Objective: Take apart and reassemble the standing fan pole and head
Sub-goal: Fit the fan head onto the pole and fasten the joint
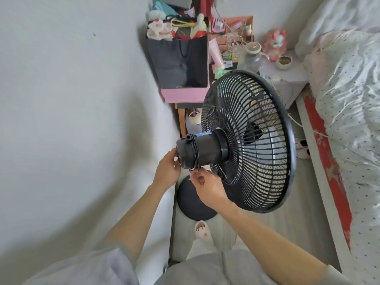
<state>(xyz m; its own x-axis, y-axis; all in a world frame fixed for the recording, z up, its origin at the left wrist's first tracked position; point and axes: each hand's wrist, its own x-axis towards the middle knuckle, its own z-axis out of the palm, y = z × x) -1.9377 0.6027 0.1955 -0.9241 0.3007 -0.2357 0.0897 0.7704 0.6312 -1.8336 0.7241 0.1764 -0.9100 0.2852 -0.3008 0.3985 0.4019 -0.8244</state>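
The black fan head stands above the floor, its round cage (257,140) facing right and its motor housing (201,150) pointing left, with a dark cord wound around the housing. My left hand (167,169) holds the rear end of the housing. My right hand (207,185) pinches the cord (195,170) just under the housing. The round black base (187,204) lies on the floor below my hands. The pole is hidden behind my hands and the housing.
A white wall runs close on the left. A black paper bag (178,62) on a pink box and a cluttered desk stand behind the fan. A bed (349,120) fills the right side. My slippered foot (202,230) stands by the base.
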